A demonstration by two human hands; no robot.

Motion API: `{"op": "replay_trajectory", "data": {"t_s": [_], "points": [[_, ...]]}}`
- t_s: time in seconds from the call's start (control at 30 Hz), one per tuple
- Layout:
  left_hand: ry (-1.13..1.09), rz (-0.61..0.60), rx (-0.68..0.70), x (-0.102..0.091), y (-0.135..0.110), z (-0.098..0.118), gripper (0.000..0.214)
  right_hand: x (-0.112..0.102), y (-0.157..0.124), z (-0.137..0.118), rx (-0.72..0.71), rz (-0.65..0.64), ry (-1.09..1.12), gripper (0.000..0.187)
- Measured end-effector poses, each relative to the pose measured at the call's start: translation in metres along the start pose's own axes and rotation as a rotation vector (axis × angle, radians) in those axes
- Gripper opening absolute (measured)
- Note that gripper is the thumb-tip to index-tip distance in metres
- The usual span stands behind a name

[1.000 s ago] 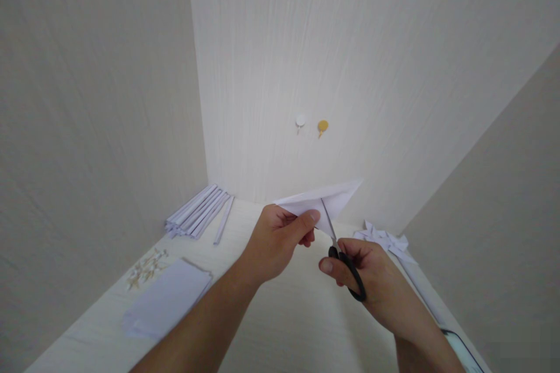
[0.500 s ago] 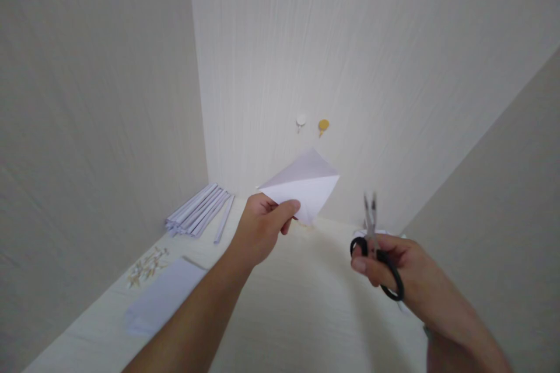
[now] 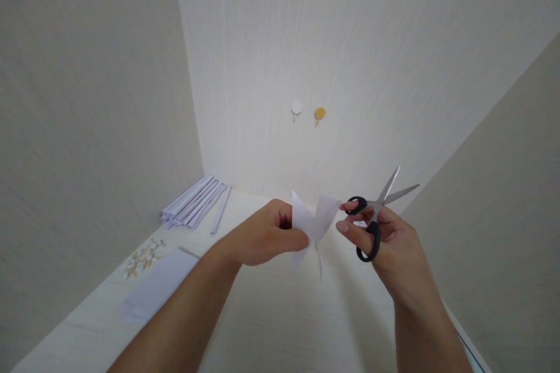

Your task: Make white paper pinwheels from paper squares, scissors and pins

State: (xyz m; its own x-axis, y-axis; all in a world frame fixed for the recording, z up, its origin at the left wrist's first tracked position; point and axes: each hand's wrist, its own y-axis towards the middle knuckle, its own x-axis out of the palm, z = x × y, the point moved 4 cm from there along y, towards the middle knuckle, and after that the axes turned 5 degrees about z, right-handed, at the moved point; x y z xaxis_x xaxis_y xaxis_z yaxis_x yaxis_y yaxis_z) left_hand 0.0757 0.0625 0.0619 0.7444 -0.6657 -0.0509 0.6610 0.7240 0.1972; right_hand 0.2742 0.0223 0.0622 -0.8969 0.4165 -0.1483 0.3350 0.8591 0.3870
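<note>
Between the thumb and fingers of my left hand [image 3: 271,233] is a piece of white paper [image 3: 303,215], held upright above the table. It is folded, with its edges spread like wings and a thin strip hanging below. My right hand [image 3: 385,233] grips black-handled scissors [image 3: 380,204] by their loops. The blades stand apart and point up and to the right, away from the paper. Thumb and fingertips of my right hand are close to the paper's right corner; whether they touch it I cannot tell.
Rolled or folded paper strips [image 3: 195,201] lie in a pile by the left wall, one strip [image 3: 220,210] apart. Nearer are small gold and white pieces [image 3: 145,257] and a stack of white paper [image 3: 160,285]. A white hook [image 3: 296,108] and a yellow hook [image 3: 319,113] are on the back wall.
The paper has turned and opened from a flat, diamond-like shape into spread folds. My right hand has moved up toward it, the scissors tilting right with blades wider apart.
</note>
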Motion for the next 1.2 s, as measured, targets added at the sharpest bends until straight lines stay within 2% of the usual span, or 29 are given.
{"op": "replay_trajectory", "data": {"t_s": [0.07, 0.17, 0.23, 0.3, 0.37, 0.47, 0.57, 0.67, 0.8, 0.97, 1.2], "points": [[-0.035, -0.010, 0.008, -0.003, 0.000, -0.004, 0.011, 0.001, 0.002, 0.004, 0.008, 0.009, 0.017, 0.036], [-0.056, 0.001, 0.032, -0.010, 0.003, -0.012, 0.015, 0.006, 0.005, 0.014, 0.019, -0.097, 0.062, 0.031], [-0.041, 0.026, 0.039, -0.014, 0.006, -0.017, 0.019, 0.008, 0.006, 0.020, 0.027, -0.160, 0.117, 0.028], [-0.047, 0.078, 0.031, -0.015, 0.009, -0.019, 0.021, 0.008, 0.006, 0.025, 0.048, -0.162, 0.168, 0.024], [-0.076, 0.169, 0.024, -0.016, 0.012, -0.018, 0.024, 0.008, 0.006, 0.027, 0.063, -0.115, 0.191, 0.022], [-0.077, 0.285, 0.008, -0.014, 0.014, -0.016, 0.030, 0.006, 0.008, 0.022, 0.015, 0.036, 0.205, 0.026], [-0.015, 0.300, -0.025, -0.010, 0.015, -0.016, 0.034, 0.006, 0.007, 0.016, -0.050, 0.169, 0.215, 0.031], [-0.006, 0.330, -0.030, -0.008, 0.015, -0.019, 0.031, 0.009, 0.006, 0.013, -0.078, 0.236, 0.207, 0.032], [-0.093, 0.378, -0.005, -0.005, 0.016, -0.022, 0.029, 0.014, 0.003, 0.015, -0.099, 0.301, 0.186, 0.032], [-0.143, 0.345, 0.032, -0.001, 0.015, -0.022, 0.031, 0.018, -0.001, 0.017, -0.068, 0.358, 0.270, 0.031], [-0.172, 0.362, 0.021, -0.004, 0.014, -0.018, 0.029, 0.023, -0.001, 0.011, 0.002, 0.305, 0.444, 0.029]]}}
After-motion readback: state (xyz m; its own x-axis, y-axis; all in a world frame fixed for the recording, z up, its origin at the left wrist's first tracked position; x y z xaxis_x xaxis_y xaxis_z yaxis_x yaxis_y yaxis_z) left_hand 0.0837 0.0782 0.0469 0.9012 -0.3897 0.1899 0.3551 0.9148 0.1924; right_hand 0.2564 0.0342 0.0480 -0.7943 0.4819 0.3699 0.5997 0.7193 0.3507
